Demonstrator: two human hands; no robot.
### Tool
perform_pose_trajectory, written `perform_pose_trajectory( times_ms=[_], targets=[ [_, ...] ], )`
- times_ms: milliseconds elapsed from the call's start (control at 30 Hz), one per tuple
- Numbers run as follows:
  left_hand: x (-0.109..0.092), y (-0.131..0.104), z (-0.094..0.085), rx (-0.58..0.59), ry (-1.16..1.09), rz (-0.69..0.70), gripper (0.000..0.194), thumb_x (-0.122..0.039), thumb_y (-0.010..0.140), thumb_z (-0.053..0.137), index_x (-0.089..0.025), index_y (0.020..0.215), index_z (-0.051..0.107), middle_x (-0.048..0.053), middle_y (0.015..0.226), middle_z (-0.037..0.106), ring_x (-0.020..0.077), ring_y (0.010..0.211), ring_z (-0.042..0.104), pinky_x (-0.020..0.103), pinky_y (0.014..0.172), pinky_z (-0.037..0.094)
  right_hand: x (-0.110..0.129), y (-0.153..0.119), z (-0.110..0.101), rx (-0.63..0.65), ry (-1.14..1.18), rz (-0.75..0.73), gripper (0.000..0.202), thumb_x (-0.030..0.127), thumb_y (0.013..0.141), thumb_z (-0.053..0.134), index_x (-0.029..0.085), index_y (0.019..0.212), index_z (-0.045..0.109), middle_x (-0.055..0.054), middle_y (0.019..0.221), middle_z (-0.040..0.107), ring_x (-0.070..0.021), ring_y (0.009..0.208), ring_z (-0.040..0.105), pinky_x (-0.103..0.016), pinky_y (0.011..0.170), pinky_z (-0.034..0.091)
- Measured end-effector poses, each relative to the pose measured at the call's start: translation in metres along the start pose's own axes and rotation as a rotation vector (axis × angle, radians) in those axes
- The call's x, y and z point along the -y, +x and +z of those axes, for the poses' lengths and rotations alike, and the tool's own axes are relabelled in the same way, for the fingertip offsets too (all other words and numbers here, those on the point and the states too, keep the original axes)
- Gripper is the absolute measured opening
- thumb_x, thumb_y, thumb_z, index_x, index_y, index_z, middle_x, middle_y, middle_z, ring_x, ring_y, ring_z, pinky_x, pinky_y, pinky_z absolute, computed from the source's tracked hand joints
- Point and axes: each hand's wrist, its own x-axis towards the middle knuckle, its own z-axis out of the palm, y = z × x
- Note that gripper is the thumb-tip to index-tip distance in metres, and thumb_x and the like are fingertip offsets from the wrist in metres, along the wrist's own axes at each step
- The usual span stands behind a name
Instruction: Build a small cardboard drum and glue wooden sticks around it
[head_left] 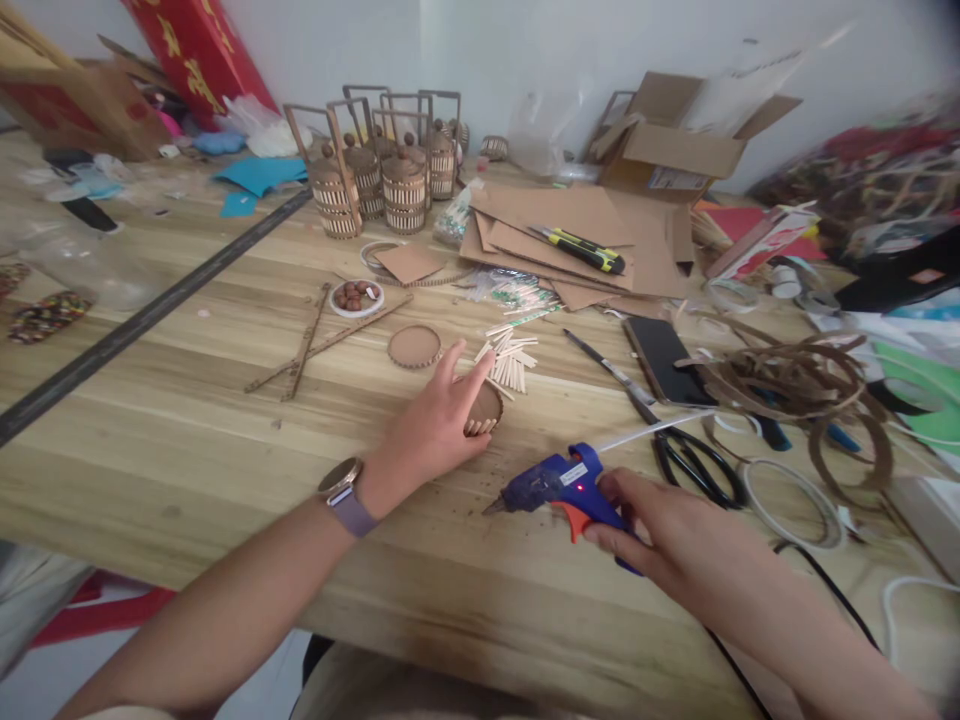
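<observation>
My left hand (437,418) has its fingers spread above the table. Its thumb lies at the front of a small round cardboard base (486,402) with short sticks along its edge, partly hidden by the hand. Just beyond is a loose pile of short wooden sticks (511,360). To the left of that lies a round cardboard disc (415,346) with a raised rim. My right hand (660,525) grips a blue hot glue gun (551,482) by its handle. The gun's nozzle points left, low over the table, and a red light shows on its body.
Several small lidded stick baskets (405,190) stand at the back. Behind the sticks lie cardboard sheets (540,225) with a utility knife (581,250). Scissors (697,465), a phone (666,360) and coiled cardboard strips (787,370) are on the right. A dark metal bar (157,315) crosses the left side.
</observation>
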Motion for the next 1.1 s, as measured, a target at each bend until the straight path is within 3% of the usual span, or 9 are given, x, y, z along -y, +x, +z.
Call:
perform_pose_trajectory(
  times_ms=[167, 300, 367, 467, 533, 633, 733, 900, 1100],
  targets=[
    [-0.001, 0.001, -0.001, 0.002, -0.003, -0.013, 0.094, -0.022, 0.076, 0.074, -0.027, 0.152, 0.020, 0.019, 0.158, 0.017, 0.0337, 0.128, 0.052, 0.046, 0.097, 0.052, 0.003, 0.004, -0.009, -0.263, 0.346, 0.020, 0.026, 0.052, 0.083, 0.060, 0.026, 0.085, 0.056, -0.004, 0.076, 0.068, -0.0219, 0.066, 0.064, -0.033, 0.059, 0.049],
    [-0.002, 0.001, -0.002, 0.015, 0.003, -0.030, 0.094, -0.021, 0.075, 0.074, -0.027, 0.152, 0.020, 0.019, 0.157, 0.019, 0.0324, 0.126, 0.053, 0.045, 0.096, 0.052, -0.002, 0.015, -0.007, -0.436, 0.595, 0.216, 0.030, 0.048, 0.074, 0.069, 0.026, 0.092, 0.060, -0.001, 0.072, 0.065, -0.0194, 0.060, 0.057, -0.031, 0.053, 0.046],
    [-0.002, 0.001, -0.002, 0.015, -0.001, -0.032, 0.094, -0.021, 0.076, 0.074, -0.029, 0.151, 0.019, 0.018, 0.157, 0.019, 0.0321, 0.126, 0.053, 0.044, 0.094, 0.053, -0.006, 0.023, -0.003, -0.435, 0.740, 0.273, 0.029, 0.047, 0.071, 0.071, 0.025, 0.087, 0.063, 0.000, 0.064, 0.060, -0.0163, 0.053, 0.050, -0.029, 0.049, 0.041],
    [-0.001, 0.001, -0.002, 0.006, -0.004, -0.016, 0.095, -0.020, 0.076, 0.074, -0.031, 0.152, 0.018, 0.018, 0.158, 0.019, 0.0318, 0.125, 0.054, 0.044, 0.093, 0.054, -0.008, 0.034, 0.007, -0.304, 1.042, 0.241, 0.032, 0.050, 0.071, 0.071, 0.022, 0.084, 0.064, 0.002, 0.060, 0.053, -0.0132, 0.050, 0.045, -0.028, 0.047, 0.038],
    [0.000, 0.001, -0.001, -0.003, 0.000, 0.000, 0.097, -0.019, 0.075, 0.074, -0.031, 0.152, 0.016, 0.019, 0.157, 0.019, 0.0319, 0.124, 0.055, 0.043, 0.092, 0.054, -0.009, 0.039, 0.017, -0.221, 1.125, 0.229, 0.037, 0.056, 0.071, 0.071, 0.020, 0.079, 0.062, 0.003, 0.056, 0.049, -0.0122, 0.049, 0.044, -0.027, 0.046, 0.037],
    [0.000, 0.001, -0.001, -0.012, 0.010, 0.012, 0.099, -0.019, 0.074, 0.076, -0.029, 0.152, 0.017, 0.020, 0.157, 0.020, 0.0320, 0.122, 0.056, 0.042, 0.090, 0.055, -0.011, 0.040, 0.030, -0.141, 1.015, 0.277, 0.043, 0.061, 0.072, 0.070, 0.019, 0.072, 0.060, 0.004, 0.052, 0.046, -0.0116, 0.046, 0.043, -0.025, 0.043, 0.035],
    [0.000, 0.001, 0.000, -0.007, 0.021, 0.004, 0.099, -0.019, 0.074, 0.077, -0.028, 0.152, 0.018, 0.019, 0.156, 0.021, 0.0315, 0.122, 0.056, 0.041, 0.090, 0.056, -0.012, 0.039, 0.034, -0.148, 0.831, 0.240, 0.040, 0.060, 0.076, 0.067, 0.020, 0.076, 0.064, 0.002, 0.054, 0.054, -0.0136, 0.049, 0.049, -0.026, 0.044, 0.040],
    [0.000, 0.002, -0.001, -0.005, 0.022, -0.004, 0.099, -0.019, 0.073, 0.077, -0.029, 0.152, 0.019, 0.018, 0.155, 0.022, 0.0317, 0.121, 0.056, 0.044, 0.092, 0.055, -0.010, 0.038, 0.032, -0.197, 0.650, 0.093, 0.033, 0.051, 0.081, 0.062, 0.021, 0.092, 0.073, -0.004, 0.084, 0.075, -0.0232, 0.078, 0.068, -0.033, 0.067, 0.056],
    [0.002, 0.001, 0.000, -0.018, 0.007, 0.016, 0.101, -0.019, 0.073, 0.077, -0.032, 0.153, 0.017, 0.017, 0.155, 0.023, 0.0315, 0.121, 0.056, 0.046, 0.094, 0.054, -0.002, 0.036, 0.031, -0.158, 0.563, 0.025, 0.027, 0.045, 0.083, 0.059, 0.023, 0.090, 0.074, -0.004, 0.088, 0.078, -0.0257, 0.080, 0.071, -0.038, 0.076, 0.059]
  ],
)
